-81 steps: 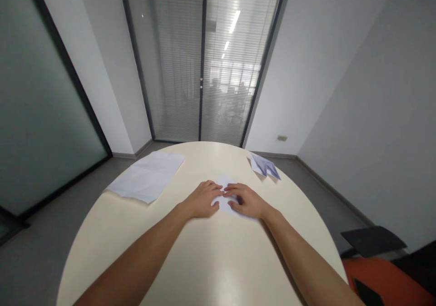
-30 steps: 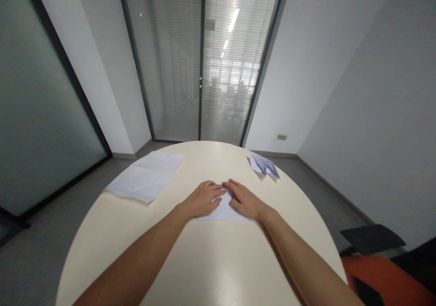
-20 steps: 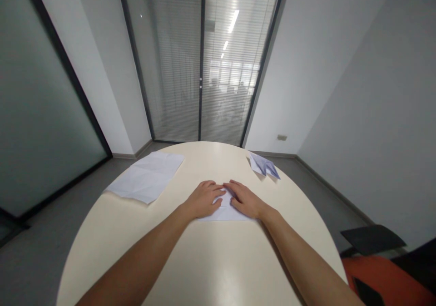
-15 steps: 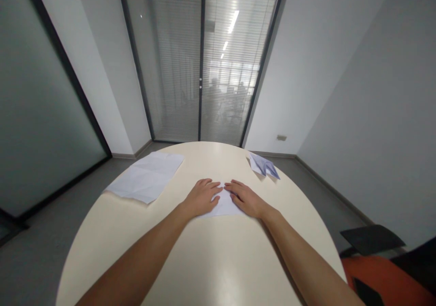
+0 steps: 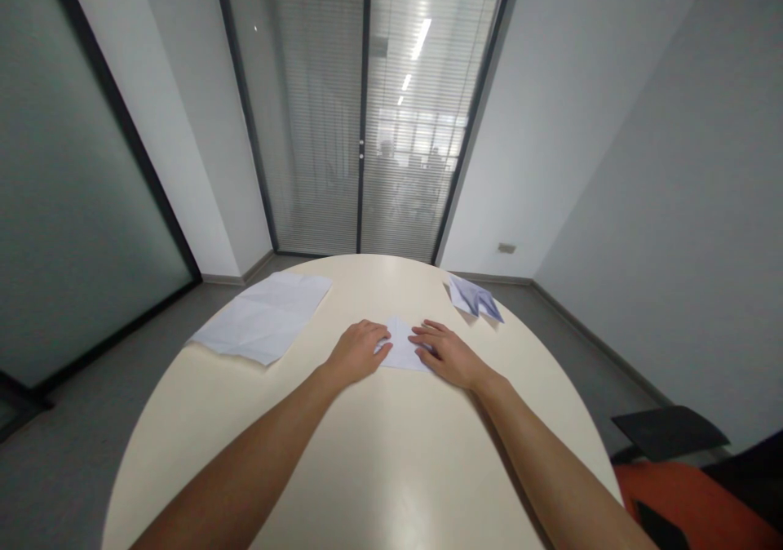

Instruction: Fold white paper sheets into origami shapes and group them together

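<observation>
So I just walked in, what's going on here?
A person is handling a small piece of white paper on a round table. The left hand is at its left side and the right hand at its right, with the middle showing between them. The fingers hide its side edges. Farther back, a larger creased sheet lies on the left and a folded paper on the right, neither touched by the hands.

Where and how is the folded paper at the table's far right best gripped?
Pinch the folded paper by one of its two near points, coming low from the person's side, likely with the right hand, which is closer. Shadows beneath those points suggest they stand off the table, probably leaving room to slip under.
</observation>
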The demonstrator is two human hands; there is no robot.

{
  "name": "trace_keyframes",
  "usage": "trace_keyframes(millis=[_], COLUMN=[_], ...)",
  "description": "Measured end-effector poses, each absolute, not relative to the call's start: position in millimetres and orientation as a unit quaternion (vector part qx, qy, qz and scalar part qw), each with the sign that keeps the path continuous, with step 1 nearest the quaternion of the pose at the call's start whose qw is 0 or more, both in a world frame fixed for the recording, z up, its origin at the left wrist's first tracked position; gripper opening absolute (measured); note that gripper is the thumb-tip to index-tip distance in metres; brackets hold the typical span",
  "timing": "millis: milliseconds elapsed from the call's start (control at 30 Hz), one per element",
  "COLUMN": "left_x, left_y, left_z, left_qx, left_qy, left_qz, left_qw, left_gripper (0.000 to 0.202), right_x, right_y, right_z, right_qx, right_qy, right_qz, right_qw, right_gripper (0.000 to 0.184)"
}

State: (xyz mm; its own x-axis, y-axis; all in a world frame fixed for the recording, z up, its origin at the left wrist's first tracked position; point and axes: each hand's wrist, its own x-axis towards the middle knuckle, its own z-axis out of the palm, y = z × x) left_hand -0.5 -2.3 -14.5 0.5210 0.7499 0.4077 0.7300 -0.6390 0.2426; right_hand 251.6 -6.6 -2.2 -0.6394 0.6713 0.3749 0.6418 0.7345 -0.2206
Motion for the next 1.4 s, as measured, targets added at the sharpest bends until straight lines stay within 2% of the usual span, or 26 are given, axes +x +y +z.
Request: trace_keyframes(millis=[167, 467, 633, 867, 1400], left_x=[-2.0, -2.9, -2.4, -1.8, 0.4], left_y=[-5.1, -5.8, -5.0, -5.2, -4.4], left_z=[-19.8, -16.6, -17.0, -17.2, -19.7], left_qx=[0.886, 0.892, 0.894, 0.891, 0.888], left_qy=[0.399, 0.39, 0.383, 0.378, 0.381], left_qz=[0.235, 0.226, 0.232, 0.249, 0.256], left_qw=[0.028, 0.027, 0.021, 0.026, 0.016], left_gripper=[0.04, 0.045, 0.043, 0.039, 0.032], right_x=[254.4, 249.6, 248.6, 248.2, 246.0], right_y=[-4.6, -8.0, -11.4, -14.2, -16.8], right_z=[-1.1, 0.1, -0.5, 1.0, 5.6], right_qx=[-0.398, -0.396, -0.395, -0.373, -0.371], right_qy=[-0.891, -0.889, -0.885, -0.896, -0.894], right_qz=[0.008, 0.037, 0.051, 0.066, 0.077], right_qw=[0.219, 0.228, 0.24, 0.231, 0.238], right_gripper=[0.03, 0.029, 0.028, 0.036, 0.032])
